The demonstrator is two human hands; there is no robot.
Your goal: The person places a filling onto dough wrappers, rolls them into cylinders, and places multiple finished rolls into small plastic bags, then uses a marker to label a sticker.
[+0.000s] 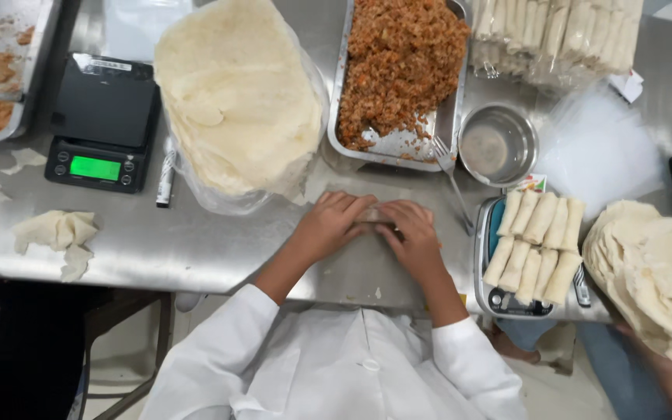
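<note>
Head view: the left hand and the right hand meet over a pale, half-rolled pastry wrapper on the brushed steel table. Both sets of fingers are curled together and pressed down on the roll, fingertips touching at its middle. The roll lies just in front of the shallow steel tray of orange-brown minced filling, near its front edge. Left of that tray, a tall stack of round cream wrappers in a clear plastic bag stands. Further left of the tray, a black digital scale with a green display sits, with a black-and-white marker pen beside it. Right of the tray is a small round steel bowl; a steel fork lies between them. Below the bowl, finished pale spring rolls are piled in two rows on a second scale. Crumpled wrapper scraps lie far left of the tray.
</note>
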